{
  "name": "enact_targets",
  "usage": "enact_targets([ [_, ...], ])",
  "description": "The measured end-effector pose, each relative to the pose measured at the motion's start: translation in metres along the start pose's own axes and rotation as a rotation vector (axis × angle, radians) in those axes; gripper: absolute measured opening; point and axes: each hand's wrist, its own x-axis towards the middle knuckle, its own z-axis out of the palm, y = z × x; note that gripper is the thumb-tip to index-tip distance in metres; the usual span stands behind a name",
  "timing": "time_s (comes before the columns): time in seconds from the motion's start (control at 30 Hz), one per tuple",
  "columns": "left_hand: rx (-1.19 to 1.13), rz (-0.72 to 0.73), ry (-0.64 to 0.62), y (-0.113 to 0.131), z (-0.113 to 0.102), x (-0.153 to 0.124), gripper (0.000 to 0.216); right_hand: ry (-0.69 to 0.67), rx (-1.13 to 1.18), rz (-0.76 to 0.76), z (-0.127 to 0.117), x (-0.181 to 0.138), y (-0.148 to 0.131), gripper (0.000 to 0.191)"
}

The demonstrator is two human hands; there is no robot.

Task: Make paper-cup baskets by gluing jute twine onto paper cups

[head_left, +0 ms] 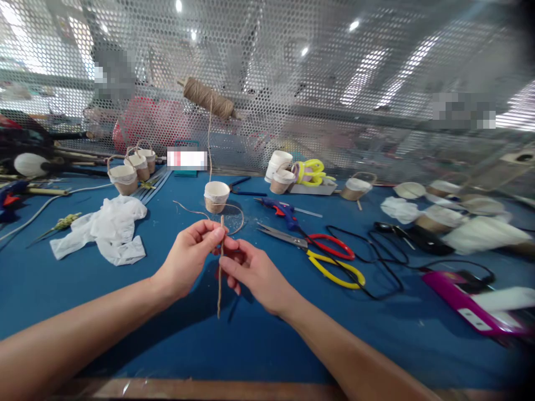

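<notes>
A thin brown twine-like strand (pixel 219 289) stands nearly upright between my hands, its lower end hanging above the blue table. My left hand (pixel 194 250) pinches it near the top between thumb and finger. Just below, my right hand (pixel 253 273) closes thumb and fingers on the same strand. Behind my hands sits a small white-and-brown pot (pixel 216 195). Loose twine (pixel 210 133) runs down from a spool (pixel 208 99) on the mesh and curls around near the pot. What the fingers hide of the strand cannot be seen.
Scissors (pixel 317 250) with red and yellow handles and a blue glue gun (pixel 280 211) lie to the right, with a black cord. Beyond is a purple power strip (pixel 472 306). A crumpled white cloth (pixel 111 228) lies left. Handled small pots (pixel 124 177) stand at the back left.
</notes>
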Motion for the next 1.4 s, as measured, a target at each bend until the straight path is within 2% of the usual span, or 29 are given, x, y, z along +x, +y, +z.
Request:
enact_targets([
  [0.1,0.031,0.049,0.0,-0.001,-0.002,0.002,0.015,0.048,-0.025,-0.031,-0.002,-0.001,-0.003,0.023],
  [0.27,0.026,0.061,-0.061,0.004,-0.005,0.001,0.012,0.249,-0.117,-0.203,-0.005,-0.006,-0.011,0.023],
  [0.37,0.027,0.055,-0.06,0.006,-0.005,0.001,0.011,0.195,-0.047,-0.208,-0.005,-0.007,-0.013,0.025],
  [0.5,0.041,0.083,-0.012,0.006,-0.002,-0.001,0.013,0.096,0.045,-0.093,-0.005,-0.005,-0.01,0.025],
  [0.6,0.052,0.097,-0.039,0.004,0.0,-0.003,0.014,0.02,-0.005,-0.059,-0.004,-0.006,-0.009,0.021],
  [0.73,0.139,0.114,-0.077,0.003,-0.002,-0.003,0.014,-0.02,-0.118,-0.096,-0.005,-0.01,-0.013,0.019],
  [0.77,0.198,0.146,-0.065,0.003,-0.004,-0.001,0.013,0.003,-0.159,-0.119,-0.007,-0.01,-0.015,0.019],
  [0.83,0.406,0.305,0.0,0.006,-0.011,0.002,0.023,0.089,-0.274,-0.186,-0.012,-0.01,-0.017,0.018],
  [0.9,0.753,0.631,0.117,0.011,-0.019,0.006,0.041,0.213,-0.449,-0.272,-0.018,-0.009,-0.019,0.016],
  [0.97,1.095,0.952,0.083,0.014,-0.026,0.008,0.034,0.298,-0.626,-0.357,-0.023,-0.009,-0.019,0.014],
  [1.03,1.325,1.112,0.006,0.016,-0.029,0.007,0.024,0.308,-0.765,-0.431,-0.026,-0.009,-0.019,0.012],
  [1.2,1.517,1.217,-0.063,0.01,-0.026,0.005,0.013,0.219,-0.966,-0.556,-0.023,-0.012,-0.017,0.013],
  [1.27,1.574,1.206,-0.106,0.009,-0.026,0.005,0.008,0.212,-1.024,-0.57,-0.021,-0.013,-0.016,0.014],
  [1.4,1.646,1.12,-0.157,0.007,-0.026,0.006,0.016,0.213,-1.082,-0.57,-0.02,-0.013,-0.015,0.014],
])
